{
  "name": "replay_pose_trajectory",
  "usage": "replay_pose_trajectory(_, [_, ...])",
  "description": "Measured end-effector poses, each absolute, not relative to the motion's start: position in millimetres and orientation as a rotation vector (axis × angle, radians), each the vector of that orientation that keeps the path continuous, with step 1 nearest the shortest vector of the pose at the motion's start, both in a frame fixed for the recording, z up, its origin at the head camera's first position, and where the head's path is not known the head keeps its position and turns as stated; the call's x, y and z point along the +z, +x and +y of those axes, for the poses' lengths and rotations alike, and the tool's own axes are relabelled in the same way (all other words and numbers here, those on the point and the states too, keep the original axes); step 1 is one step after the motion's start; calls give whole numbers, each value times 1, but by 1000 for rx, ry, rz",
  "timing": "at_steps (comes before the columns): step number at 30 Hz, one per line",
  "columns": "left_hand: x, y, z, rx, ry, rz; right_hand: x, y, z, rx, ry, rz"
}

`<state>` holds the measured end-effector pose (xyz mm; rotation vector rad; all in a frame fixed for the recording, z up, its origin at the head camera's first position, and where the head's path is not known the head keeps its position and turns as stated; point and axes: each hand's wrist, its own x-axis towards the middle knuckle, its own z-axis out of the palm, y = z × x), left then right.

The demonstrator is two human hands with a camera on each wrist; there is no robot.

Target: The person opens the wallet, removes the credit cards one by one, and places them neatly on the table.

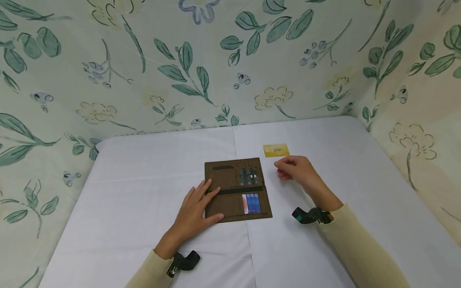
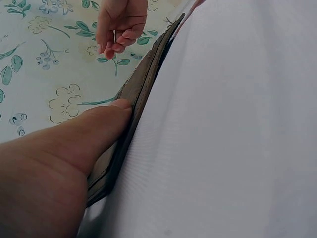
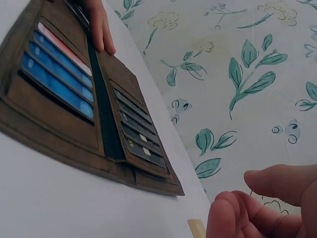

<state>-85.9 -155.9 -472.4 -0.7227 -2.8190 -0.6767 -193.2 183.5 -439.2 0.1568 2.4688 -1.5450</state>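
A brown wallet [image 1: 230, 208] lies unfolded on the white-covered table, its fold running crosswise. My left hand [image 1: 194, 208] rests on its left side with fingers spread; in the left wrist view the thumb lies along the wallet's edge [image 2: 143, 74]. Dark cards [image 3: 138, 131] fill the slots of the far half, and blue cards [image 3: 59, 69] with a pale-red one sit in the near half. Right of the wallet, my right hand [image 1: 297, 172] hovers near a yellow card [image 1: 276, 150], fingers loosely bent. In the right wrist view a gap shows between its thumb and fingers, with nothing held.
A white cloth [image 1: 144, 172] covers the table. Behind and beside it hang floral curtains [image 1: 212, 48] with green leaves. Each wrist carries a small black camera, one by the left sleeve [image 1: 149, 272] and one by the right sleeve [image 1: 360, 244].
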Motion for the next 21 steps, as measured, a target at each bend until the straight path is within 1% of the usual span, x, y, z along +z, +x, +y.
replay_pose_trajectory(2, [-472, -86, -156, -682, -729, -2825, -418, -181, 175, -1528, 141, 2422])
replay_pose_trajectory(5, [-471, -88, -156, -681, -734, -2833, -402, -170, 166, -1531, 68, 2376])
replay_pose_trajectory(13, [-472, -90, -154, -683, -731, -2811, -413, -154, 158, -1530, -50, 2265])
replay_pose_trajectory(21, [-474, -87, -157, -647, -735, -2805, -420, -139, 145, -1643, -15, 2058])
